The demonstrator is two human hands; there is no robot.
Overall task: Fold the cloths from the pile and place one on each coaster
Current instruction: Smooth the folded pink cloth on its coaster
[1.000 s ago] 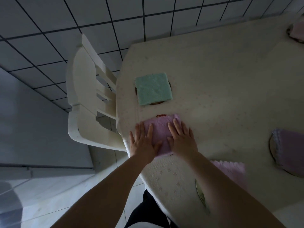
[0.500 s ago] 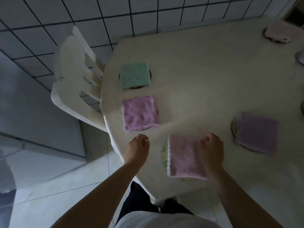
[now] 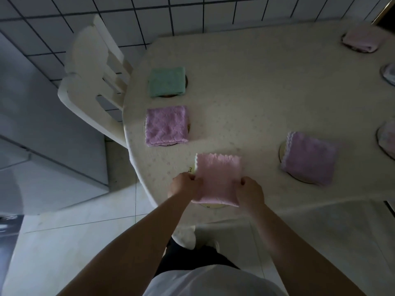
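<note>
A folded pink cloth [image 3: 218, 178] lies over a pale coaster [image 3: 211, 205] at the table's near edge. My left hand [image 3: 184, 185] pinches its left side and my right hand [image 3: 250, 192] pinches its right side. Further left, a folded purple cloth [image 3: 166, 125] covers a coaster, and a folded green cloth [image 3: 167, 81] covers another behind it. To the right, a purple cloth [image 3: 310, 157] sits on a round coaster [image 3: 282, 150]. A pink cloth [image 3: 361, 37] rests on a coaster at the far right corner.
The round table [image 3: 256, 92] wears a pale patterned tablecloth. A white plastic chair [image 3: 89, 77] stands against its left side. Two more coasters [image 3: 388, 73] with cloths are cut off at the right edge. Tiled floor and a grey cabinet [image 3: 42, 146] lie left.
Both hands left the purple cloth on the left coaster and moved to the pink cloth at the near edge. My left hand, free half a second ago, now pinches its left side.
</note>
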